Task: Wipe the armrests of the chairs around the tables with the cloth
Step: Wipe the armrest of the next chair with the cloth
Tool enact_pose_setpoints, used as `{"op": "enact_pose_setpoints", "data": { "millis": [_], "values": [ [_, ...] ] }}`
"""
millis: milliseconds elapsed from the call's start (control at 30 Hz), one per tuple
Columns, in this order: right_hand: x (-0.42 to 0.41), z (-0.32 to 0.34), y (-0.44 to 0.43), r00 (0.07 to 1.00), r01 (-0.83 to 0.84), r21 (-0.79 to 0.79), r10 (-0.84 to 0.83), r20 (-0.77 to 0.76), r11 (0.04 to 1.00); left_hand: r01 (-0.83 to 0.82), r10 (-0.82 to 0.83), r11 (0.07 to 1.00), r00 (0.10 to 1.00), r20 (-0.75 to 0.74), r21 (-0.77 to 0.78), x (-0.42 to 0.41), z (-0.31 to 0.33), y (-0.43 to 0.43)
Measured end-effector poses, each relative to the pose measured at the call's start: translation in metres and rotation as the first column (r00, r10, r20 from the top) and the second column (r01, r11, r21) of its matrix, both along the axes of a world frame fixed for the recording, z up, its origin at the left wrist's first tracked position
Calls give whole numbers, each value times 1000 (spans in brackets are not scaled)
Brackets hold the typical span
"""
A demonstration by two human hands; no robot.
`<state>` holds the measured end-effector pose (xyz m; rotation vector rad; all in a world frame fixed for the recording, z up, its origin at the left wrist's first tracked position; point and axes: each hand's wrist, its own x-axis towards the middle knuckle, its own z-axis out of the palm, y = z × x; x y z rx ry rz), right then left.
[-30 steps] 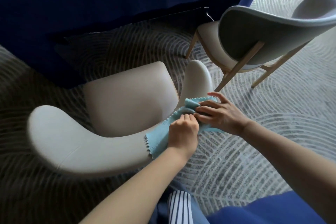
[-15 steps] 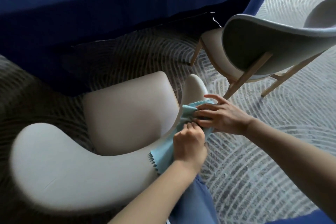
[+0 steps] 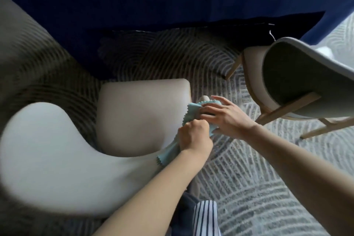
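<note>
Head view: the pale blue zigzag-edged cloth [image 3: 192, 111] is draped over the curved right armrest [image 3: 203, 99] of the cream padded chair [image 3: 141, 117], just short of the tip. It is bunched in the curled left hand [image 3: 193, 137] and pressed down by the right hand [image 3: 228, 118], fingers spread. Open patterned carpet [image 3: 239, 159] is left between the armrest and the grey wooden-legged chair [image 3: 298, 74].

Armrest [image 3: 204, 99] mostly hidden under cloth [image 3: 192, 112], chair back [image 3: 57, 159] blurred, second chair [image 3: 306, 86] cropped

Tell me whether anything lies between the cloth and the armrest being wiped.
Nothing visible does. The cloth lies straight on the armrest; the left hand grips it and the right hand presses it down.
</note>
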<state>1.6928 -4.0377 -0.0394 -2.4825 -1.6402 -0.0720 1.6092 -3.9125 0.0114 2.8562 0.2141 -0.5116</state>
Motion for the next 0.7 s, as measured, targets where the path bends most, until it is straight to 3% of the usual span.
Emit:
{"op": "enact_pose_setpoints", "data": {
  "millis": [300, 500, 700],
  "values": [
    [38, -15, 13, 978, 82, -139, -106, -178, 987, -96, 96, 995, 994, -56, 1, 39, -4, -13],
    [52, -12, 25, 981, 58, -296, -110, -162, 953, -107, 107, 994, 993, -45, -9, 37, -7, -13],
    [55, -15, 21, 980, 49, -294, -103, -172, 954, -159, 157, 986, 987, -46, -44, 40, -10, -14]
  ]
}}
